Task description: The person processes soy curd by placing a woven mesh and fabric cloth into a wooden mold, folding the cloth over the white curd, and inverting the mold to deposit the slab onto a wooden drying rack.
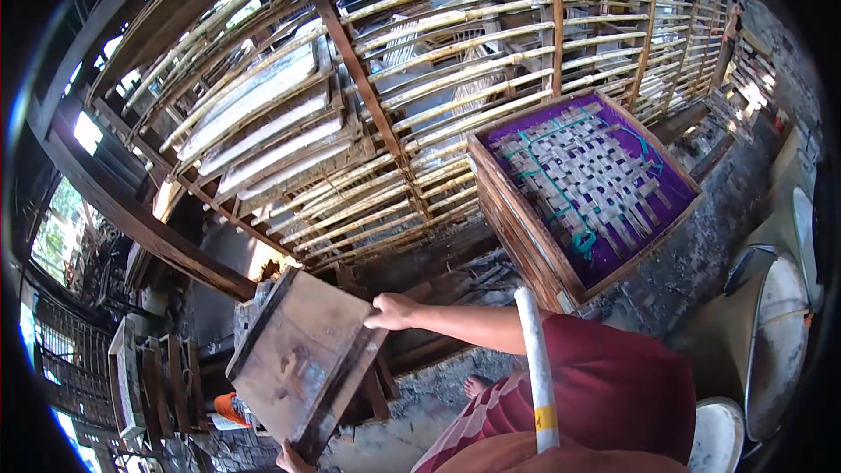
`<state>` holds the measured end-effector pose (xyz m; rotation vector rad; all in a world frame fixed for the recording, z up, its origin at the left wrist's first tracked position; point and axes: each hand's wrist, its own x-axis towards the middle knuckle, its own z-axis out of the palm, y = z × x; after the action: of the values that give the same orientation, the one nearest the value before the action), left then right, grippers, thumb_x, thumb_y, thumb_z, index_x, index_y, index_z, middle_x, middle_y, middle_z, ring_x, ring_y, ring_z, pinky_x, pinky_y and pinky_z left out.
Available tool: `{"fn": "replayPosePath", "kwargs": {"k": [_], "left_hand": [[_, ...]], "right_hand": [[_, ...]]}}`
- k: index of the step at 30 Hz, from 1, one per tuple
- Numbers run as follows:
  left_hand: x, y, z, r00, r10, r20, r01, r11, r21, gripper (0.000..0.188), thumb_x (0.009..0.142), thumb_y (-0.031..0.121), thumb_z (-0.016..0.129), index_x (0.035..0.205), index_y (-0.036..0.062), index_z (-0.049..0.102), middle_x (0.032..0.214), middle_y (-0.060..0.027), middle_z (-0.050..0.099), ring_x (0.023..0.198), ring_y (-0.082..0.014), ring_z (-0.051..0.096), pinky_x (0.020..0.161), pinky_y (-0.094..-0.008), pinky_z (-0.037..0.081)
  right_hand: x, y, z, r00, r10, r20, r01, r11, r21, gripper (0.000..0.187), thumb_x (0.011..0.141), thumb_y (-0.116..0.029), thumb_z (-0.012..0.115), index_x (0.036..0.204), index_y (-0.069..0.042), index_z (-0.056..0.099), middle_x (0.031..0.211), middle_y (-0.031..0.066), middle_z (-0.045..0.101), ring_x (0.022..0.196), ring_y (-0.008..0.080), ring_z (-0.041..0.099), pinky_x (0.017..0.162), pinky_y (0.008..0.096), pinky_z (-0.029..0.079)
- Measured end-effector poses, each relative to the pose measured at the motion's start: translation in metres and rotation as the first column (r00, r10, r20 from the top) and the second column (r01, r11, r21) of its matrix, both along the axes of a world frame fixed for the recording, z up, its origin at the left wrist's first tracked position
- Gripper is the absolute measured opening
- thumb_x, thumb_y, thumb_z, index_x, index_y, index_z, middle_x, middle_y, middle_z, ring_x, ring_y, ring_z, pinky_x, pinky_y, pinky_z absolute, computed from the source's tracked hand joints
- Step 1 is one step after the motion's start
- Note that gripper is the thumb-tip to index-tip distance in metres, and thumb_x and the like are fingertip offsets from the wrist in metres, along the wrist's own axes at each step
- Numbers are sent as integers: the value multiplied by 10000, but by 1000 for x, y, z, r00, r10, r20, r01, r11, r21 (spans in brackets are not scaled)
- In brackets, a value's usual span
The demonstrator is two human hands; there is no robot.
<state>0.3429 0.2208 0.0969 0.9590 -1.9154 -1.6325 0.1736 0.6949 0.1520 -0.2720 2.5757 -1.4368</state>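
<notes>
My right hand (394,311) is closed round the upper right edge of a shallow wooden tray (307,346), with the arm stretched out to the left. The tray is tilted, its worn brown flat panel facing up, with dark battens along two opposite edges. At the lower corner of the tray, my left hand (293,457) grips the edge; only some of its fingers show at the bottom of the picture. A maroon cloth (613,377) and a checked wrap (486,420) cover my body. A white tube (536,368) with a yellow band crosses in front of my arm.
On the right stands a stack of wooden trays (517,219), topped by a purple lining and a woven slat mat (587,166). A bamboo slat wall (455,61) runs behind. Large pale drums (775,342) line the right. More wooden frames (153,377) lean at left. Someone (734,22) stands far off.
</notes>
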Motion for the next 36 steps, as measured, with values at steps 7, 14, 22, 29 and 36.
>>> {"fn": "replayPosePath", "kwargs": {"k": [7, 14, 22, 29, 36], "left_hand": [[-1, -29, -31, 967, 88, 239, 67, 818, -571, 531, 826, 405, 691, 902, -118, 637, 799, -193, 665, 712, -269, 560, 699, -431, 458], [-26, 188, 24, 992, -120, -50, 100, 948, -301, 473, 863, 330, 668, 1153, -43, 651, 941, -161, 674, 894, -231, 628, 786, -344, 518], [-32, 583, 132, 537, -829, -154, 787, 559, -262, 345, 889, 108, 663, 1186, -62, 617, 1020, -99, 668, 891, -141, 615, 797, -251, 500], [-3, 721, 155, 235, -935, 265, 706, -23, -708, 309, 781, 91, 729, 1062, -17, 660, 868, -119, 618, 709, -210, 611, 682, -306, 513], [-8, 730, 142, 343, -884, 318, 683, 3, -730, 326, 778, 182, 749, 1035, -7, 682, 839, -130, 652, 674, -202, 624, 651, -313, 511]], "right_hand": [[94, 170, 83, 937, -88, -339, 22, 981, -194, 273, 777, -248, 713, 884, 3, 693, 800, 132, 707, 729, 213, 685, 672, 348, 535], [190, 438, 92, 704, -572, -422, 701, 655, 282, 121, 805, -140, 554, 832, -55, 638, 784, 181, 636, 761, 360, 644, 705, 468, 504], [259, 605, 78, 825, -366, -431, 564, 585, 583, 184, 745, -1, 574, 909, -55, 637, 951, 118, 592, 977, 314, 593, 835, 430, 485], [252, 618, 74, 940, -95, -328, 314, 619, 720, 269, 692, 55, 573, 955, 16, 610, 1080, 200, 567, 1077, 339, 560, 932, 427, 454], [244, 629, 74, 916, 8, -400, 312, 611, 728, 258, 613, -35, 623, 869, -6, 611, 961, 154, 547, 990, 324, 552, 878, 411, 450]]}}
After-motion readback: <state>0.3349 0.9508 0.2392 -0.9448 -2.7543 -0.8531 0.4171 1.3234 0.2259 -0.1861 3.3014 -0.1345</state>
